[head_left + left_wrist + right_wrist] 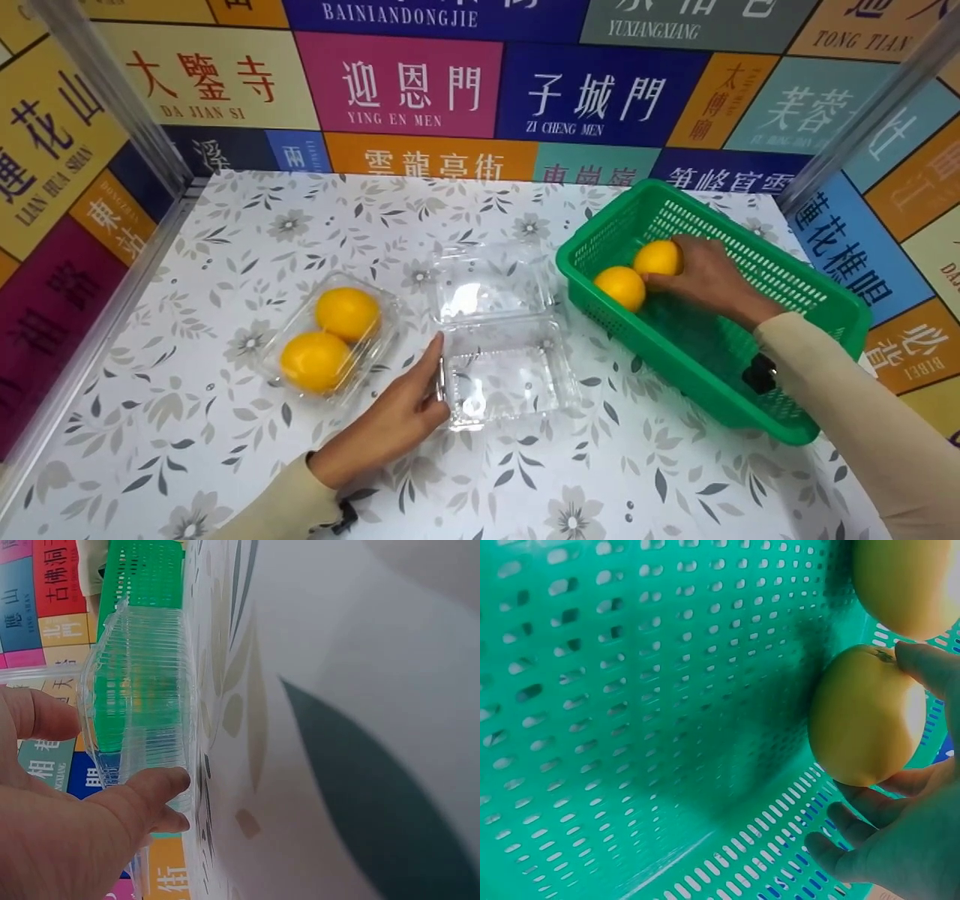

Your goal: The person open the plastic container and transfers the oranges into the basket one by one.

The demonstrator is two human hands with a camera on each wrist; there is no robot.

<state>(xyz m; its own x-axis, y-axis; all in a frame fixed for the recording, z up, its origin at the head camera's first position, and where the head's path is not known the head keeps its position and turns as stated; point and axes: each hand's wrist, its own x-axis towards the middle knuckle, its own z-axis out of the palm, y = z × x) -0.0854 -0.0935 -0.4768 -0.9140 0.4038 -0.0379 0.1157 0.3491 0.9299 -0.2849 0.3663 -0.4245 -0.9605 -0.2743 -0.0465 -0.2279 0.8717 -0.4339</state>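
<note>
In the head view, my right hand [709, 279] reaches into the green plastic basket [611, 229] and grips an orange [658, 258]. The right wrist view shows its thumb at the stem end and fingers against the underside of that orange [866, 716]. A second orange [619, 289] lies beside it in the basket. My left hand [397, 416] touches the left side of a clear plastic clamshell box [506, 382], which lies unfolded with its lid half [491, 285] at the back. Up close in the left wrist view, relaxed fingers rest against the box's side [150, 697].
To the left, another clear box [371, 358] holds two oranges [347, 315]. The basket stands slantwise at the right of the flower-patterned tabletop [225, 247]. Panels with large printed characters [412, 82] wall in the back and sides, with metal posts [150, 120] at the corners.
</note>
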